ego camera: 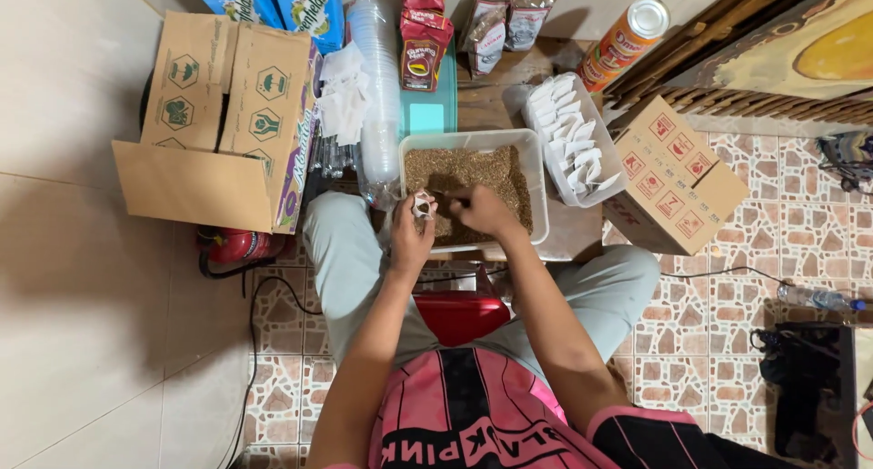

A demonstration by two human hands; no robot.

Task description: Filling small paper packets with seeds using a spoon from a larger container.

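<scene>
Small sachet held at the near rim of the tub of brown granules, both hands closed over it.

A small white sachet (424,203) is pinched in the left hand (411,237), fingers closed round its lower part, mouth upward. The right hand (482,210) is closed just beside it, to its right, over the brown granules (473,174); what it holds cannot be told. The sachet lies at the near left edge of the clear plastic tub (538,183), its long axis roughly upright. A second clear container (614,183), right of the tub, is filled with white sachets (568,137). An open cardboard box (227,114) stands to the left.
</scene>
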